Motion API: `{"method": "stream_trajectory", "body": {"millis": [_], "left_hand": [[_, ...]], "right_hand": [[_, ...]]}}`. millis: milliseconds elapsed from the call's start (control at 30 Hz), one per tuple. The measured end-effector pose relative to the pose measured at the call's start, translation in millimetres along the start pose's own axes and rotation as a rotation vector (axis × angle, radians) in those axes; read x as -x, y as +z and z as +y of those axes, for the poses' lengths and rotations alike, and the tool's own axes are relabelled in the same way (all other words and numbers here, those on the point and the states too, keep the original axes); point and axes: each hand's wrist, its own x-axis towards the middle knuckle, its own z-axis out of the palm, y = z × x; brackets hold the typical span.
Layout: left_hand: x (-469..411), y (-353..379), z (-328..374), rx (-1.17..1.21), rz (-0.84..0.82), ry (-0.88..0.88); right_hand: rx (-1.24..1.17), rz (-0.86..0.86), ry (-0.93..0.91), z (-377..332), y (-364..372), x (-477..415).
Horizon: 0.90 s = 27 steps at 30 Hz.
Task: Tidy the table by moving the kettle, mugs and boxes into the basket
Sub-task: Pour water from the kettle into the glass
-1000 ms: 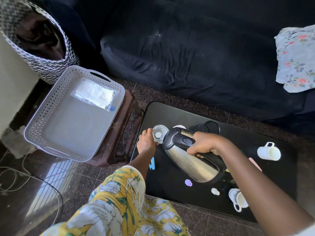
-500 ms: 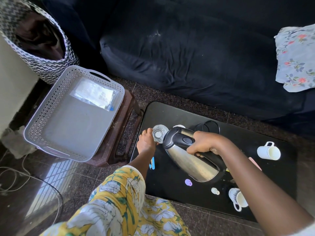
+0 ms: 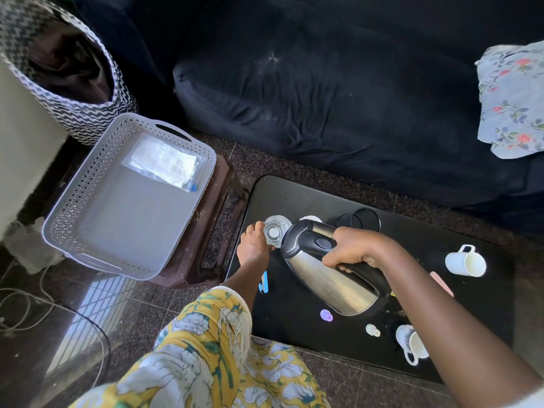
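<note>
I have one wide-angle view, taken from the head and looking steeply down and slightly forward. The black table sits close below, right of centre, its near edge running toward the bottom right corner. The grey basket lies at the left, and the dark sofa fills the top.
</note>
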Motion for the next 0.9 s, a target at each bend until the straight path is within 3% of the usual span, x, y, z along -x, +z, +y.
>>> {"method": "stream_trajectory", "body": {"millis": [900], "left_hand": [[3.9, 4.0, -6.5, 0.002, -0.008, 0.004]], "right_hand": [[-0.029, 0.015, -0.007, -0.7, 6.5, 1.3]]}}
